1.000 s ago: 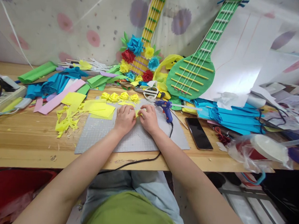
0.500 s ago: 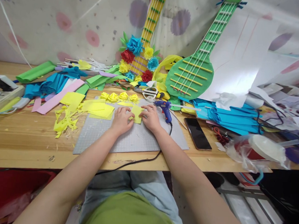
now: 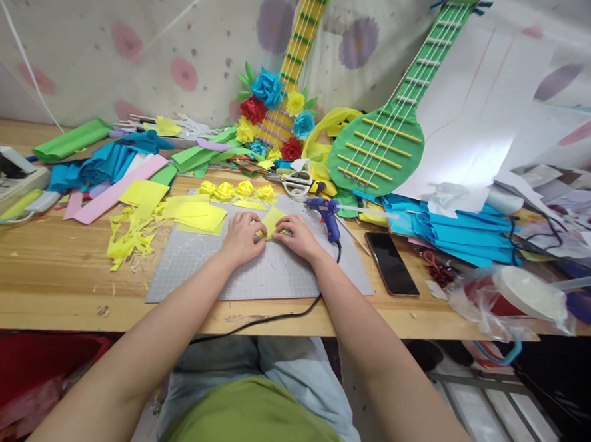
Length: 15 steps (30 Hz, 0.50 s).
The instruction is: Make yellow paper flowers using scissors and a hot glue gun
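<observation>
Over the grey mat [image 3: 267, 276], 1 yellow sheet [image 3: 274, 218] sits between the left hand [image 3: 244, 238] and right hand [image 3: 298, 236]. Both pinch its near edge.

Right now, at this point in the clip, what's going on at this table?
A person's left hand and right hand meet at the near edge of a small piece of yellow paper, over a grey mat. Just beyond are four yellow paper flowers in a row. Yellow sheets lie to the left; a glue gun and a phone lie to the right.
</observation>
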{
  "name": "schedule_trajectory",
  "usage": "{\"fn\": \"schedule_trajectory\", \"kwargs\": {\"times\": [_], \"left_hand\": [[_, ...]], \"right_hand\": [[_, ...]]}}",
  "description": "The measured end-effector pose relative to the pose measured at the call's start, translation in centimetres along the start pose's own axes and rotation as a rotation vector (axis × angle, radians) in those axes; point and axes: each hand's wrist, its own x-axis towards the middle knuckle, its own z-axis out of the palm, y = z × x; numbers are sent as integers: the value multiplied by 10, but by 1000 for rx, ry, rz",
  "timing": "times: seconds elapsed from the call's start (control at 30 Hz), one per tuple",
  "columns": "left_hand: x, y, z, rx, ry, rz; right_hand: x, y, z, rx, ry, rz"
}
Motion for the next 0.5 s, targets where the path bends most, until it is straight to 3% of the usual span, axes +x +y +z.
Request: {"fn": "schedule_trajectory", "kwargs": {"times": [0.5], "left_hand": [[2,2,0,-25,-27,-46]], "right_hand": [[3,-4,6,-48,23,166]]}}
